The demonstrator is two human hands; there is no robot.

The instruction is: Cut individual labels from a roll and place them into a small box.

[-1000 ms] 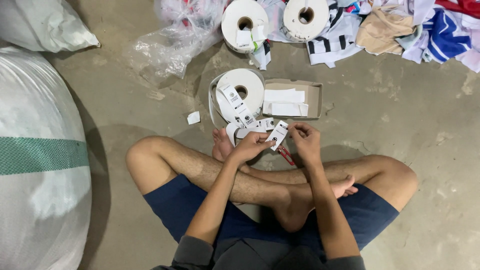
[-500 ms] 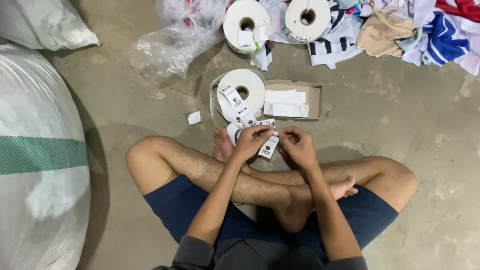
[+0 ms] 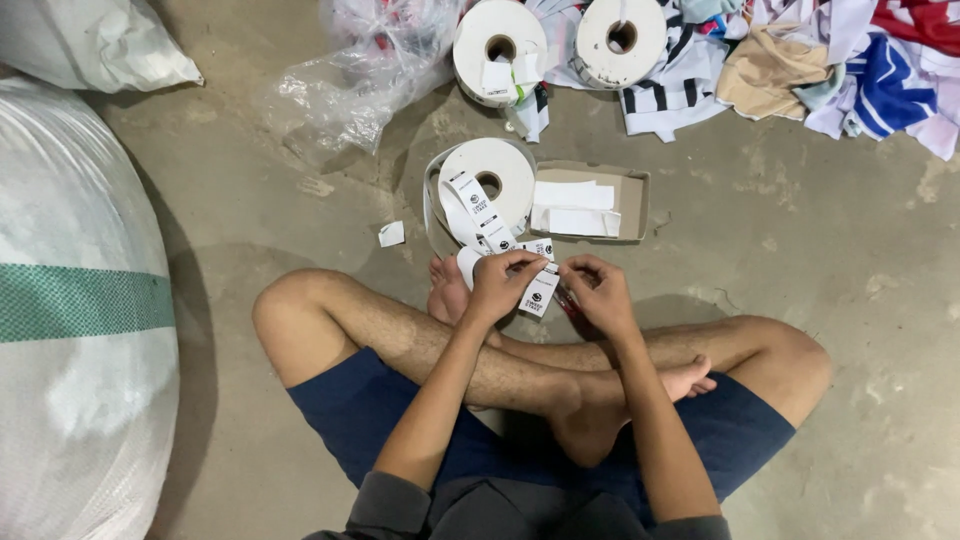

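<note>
While the legs are crossed on the concrete floor (image 3: 800,250), a white label strip (image 3: 538,292) is pinched by the left hand (image 3: 500,285) and gripped by the right hand (image 3: 598,292). It is fed from a label roll (image 3: 490,180) beside a shallow cardboard box (image 3: 640,200). Two more rolls (image 3: 500,45), a plastic bag (image 3: 350,90), clothes (image 3: 860,70) and a white sack (image 3: 70,330) are seen around.

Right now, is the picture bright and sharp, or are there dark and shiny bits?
Head view: even, soft light and mostly sharp; the left hand and right hand holding the strip of white printed labels look crisp. The crinkled clear plastic bag shows bright glare. A soft shadow lies on the grey concrete floor beside the big white woven sack.
</note>
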